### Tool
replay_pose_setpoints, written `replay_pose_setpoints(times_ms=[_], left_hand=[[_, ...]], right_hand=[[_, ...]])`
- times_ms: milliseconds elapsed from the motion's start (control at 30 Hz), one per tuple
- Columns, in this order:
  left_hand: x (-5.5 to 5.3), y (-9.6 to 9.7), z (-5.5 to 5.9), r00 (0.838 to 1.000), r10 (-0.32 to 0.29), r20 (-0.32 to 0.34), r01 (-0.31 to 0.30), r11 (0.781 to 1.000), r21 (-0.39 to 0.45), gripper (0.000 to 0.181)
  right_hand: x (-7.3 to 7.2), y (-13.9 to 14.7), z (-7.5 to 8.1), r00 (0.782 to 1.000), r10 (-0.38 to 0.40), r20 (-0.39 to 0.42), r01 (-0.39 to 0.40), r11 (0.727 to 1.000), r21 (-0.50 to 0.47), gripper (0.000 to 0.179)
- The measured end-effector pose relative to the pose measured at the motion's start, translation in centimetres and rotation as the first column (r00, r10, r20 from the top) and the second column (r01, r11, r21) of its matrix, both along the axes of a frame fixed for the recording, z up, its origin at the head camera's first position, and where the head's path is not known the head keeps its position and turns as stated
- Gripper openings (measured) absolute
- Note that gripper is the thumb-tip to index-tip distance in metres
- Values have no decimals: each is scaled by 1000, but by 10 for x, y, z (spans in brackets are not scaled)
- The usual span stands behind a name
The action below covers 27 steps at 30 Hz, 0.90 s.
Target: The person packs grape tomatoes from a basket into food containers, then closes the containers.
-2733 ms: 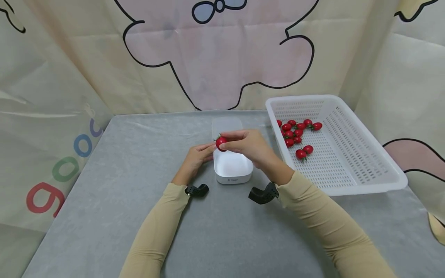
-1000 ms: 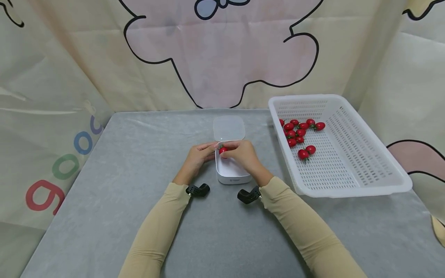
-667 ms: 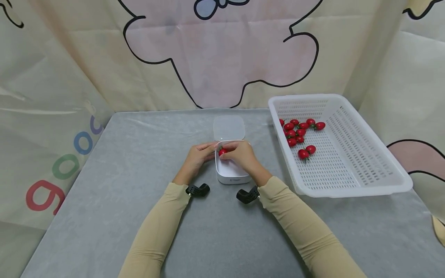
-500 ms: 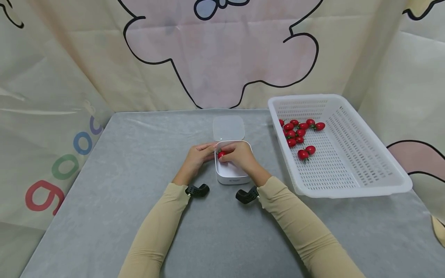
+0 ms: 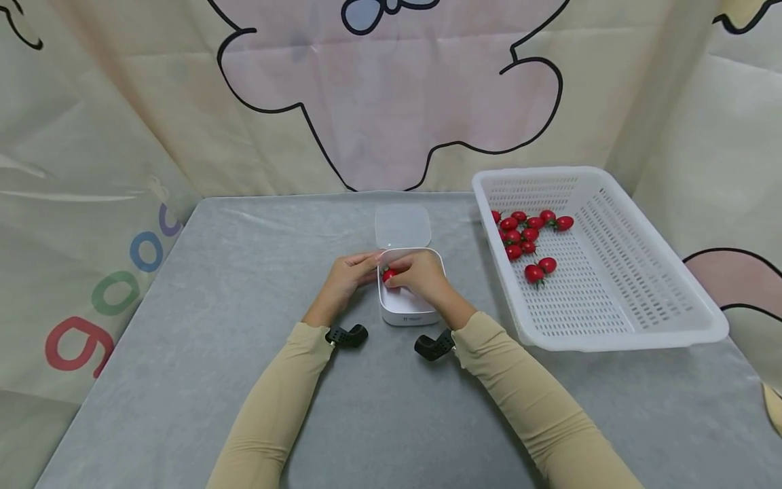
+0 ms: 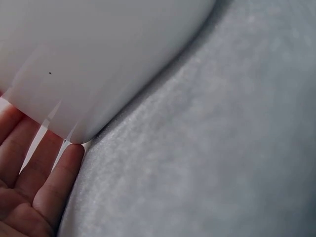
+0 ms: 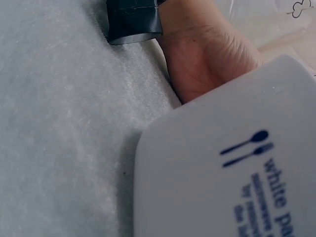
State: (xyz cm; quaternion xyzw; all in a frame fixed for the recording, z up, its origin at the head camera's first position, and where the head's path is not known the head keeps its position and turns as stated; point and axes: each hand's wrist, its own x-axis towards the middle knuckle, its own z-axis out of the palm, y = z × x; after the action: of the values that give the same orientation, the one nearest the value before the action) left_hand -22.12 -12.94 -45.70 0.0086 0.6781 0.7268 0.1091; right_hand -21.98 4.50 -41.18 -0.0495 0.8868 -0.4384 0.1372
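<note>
Pinching a cherry tomato (image 5: 388, 274) between curled fingers, the right hand (image 5: 420, 275) holds it just inside the far left corner of the white container (image 5: 408, 307), low between the walls. The left hand (image 5: 348, 275) rests against the container's left wall, fingers lying flat along it. Behind the container lies its translucent lid (image 5: 402, 226) on the grey counter (image 5: 244, 285). To the right stands a white perforated basket (image 5: 617, 292) holding more cherry tomatoes (image 5: 527, 236).

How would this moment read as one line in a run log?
right hand: holds tomato inside white box | left hand: touches box side | lid: behind box
</note>
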Motion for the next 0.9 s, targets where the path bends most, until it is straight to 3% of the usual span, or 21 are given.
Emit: replay_pose_setpoints(times_ms=[300, 900], left_hand=[[0, -1, 1, 1000, -5, 2, 6, 1000, -24, 38], [-1, 1, -1, 1000, 4, 10, -5, 1000, 17, 37]], right_hand=[[0, -1, 1, 1000, 9, 1, -9, 1000, 3, 36], [-1, 1, -1, 1000, -8, -27, 7, 999, -36, 37]])
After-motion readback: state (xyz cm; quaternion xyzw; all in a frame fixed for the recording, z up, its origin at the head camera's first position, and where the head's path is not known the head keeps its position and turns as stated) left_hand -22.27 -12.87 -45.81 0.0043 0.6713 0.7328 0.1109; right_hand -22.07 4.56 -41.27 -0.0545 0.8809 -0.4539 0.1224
